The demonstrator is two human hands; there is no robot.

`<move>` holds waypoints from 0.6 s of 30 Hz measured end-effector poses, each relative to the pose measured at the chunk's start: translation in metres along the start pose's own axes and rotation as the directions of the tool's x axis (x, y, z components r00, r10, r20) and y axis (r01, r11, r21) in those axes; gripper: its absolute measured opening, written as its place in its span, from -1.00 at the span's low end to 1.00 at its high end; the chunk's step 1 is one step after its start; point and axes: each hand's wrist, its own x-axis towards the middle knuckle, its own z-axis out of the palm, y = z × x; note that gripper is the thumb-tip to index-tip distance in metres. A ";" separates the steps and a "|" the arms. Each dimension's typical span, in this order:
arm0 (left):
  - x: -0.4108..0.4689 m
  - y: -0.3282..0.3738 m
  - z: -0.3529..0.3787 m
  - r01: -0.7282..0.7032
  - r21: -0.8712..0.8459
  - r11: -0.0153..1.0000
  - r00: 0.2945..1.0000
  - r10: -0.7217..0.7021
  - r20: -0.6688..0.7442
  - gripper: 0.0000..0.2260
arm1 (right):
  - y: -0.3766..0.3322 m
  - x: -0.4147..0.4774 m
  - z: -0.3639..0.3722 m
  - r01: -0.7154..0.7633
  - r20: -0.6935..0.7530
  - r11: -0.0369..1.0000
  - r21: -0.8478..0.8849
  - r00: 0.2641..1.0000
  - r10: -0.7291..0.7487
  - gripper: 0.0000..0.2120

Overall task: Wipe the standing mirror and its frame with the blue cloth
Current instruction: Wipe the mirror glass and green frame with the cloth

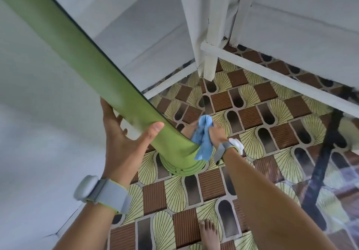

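The standing mirror's green frame (77,51) runs from the top left down to its round green foot (182,168) on the floor, and I see it edge-on. My left hand (124,144) holds the frame low down, palm behind it and thumb across its front. My right hand (215,133) grips the bunched blue cloth (203,139) and presses it against the frame's bottom bend, just above the foot. I cannot tell the glass apart from the white boards to the right of the frame.
A white wall (38,133) stands close on the left. White wooden posts and rails (211,59) stand behind the mirror. A glass table with black legs (320,162) is at the right. My bare foot (208,234) rests on the patterned tile floor (194,191).
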 end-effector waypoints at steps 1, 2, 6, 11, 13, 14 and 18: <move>0.005 -0.002 0.018 -0.031 0.111 0.993 0.999 0.033 -0.010 0.11 | 0.006 0.002 0.003 -0.023 0.022 0.999 -0.047 0.999 0.024 -0.65; 0.004 -0.004 0.018 -0.067 0.088 0.994 0.998 0.066 0.018 0.10 | 0.015 0.007 0.008 -0.045 0.041 0.995 -0.084 0.998 0.049 -0.64; 0.005 -0.014 0.019 -0.089 0.057 0.994 0.996 0.089 0.003 0.09 | 0.035 -0.014 0.032 -0.063 0.001 0.997 0.034 0.998 0.063 -0.66; 0.004 -0.005 0.018 -0.016 0.096 0.995 1.000 0.015 0.010 0.05 | 0.031 -0.097 0.055 0.051 -0.182 0.955 0.294 0.983 0.004 -0.81; 0.001 0.003 0.011 0.002 0.104 0.995 0.999 -0.006 0.038 0.03 | 0.017 -0.130 0.057 0.142 -0.284 0.942 0.305 0.957 -0.052 -0.81; 0.000 0.008 0.007 0.024 0.101 0.995 0.998 -0.029 0.050 0.01 | 0.002 -0.148 0.054 0.202 -0.338 0.934 0.295 0.936 -0.095 -0.79; -0.002 0.032 -0.002 0.086 0.100 0.991 0.992 -0.094 0.087 -0.13 | -0.075 -0.213 0.027 0.365 -0.427 0.844 0.393 0.885 -0.184 -0.68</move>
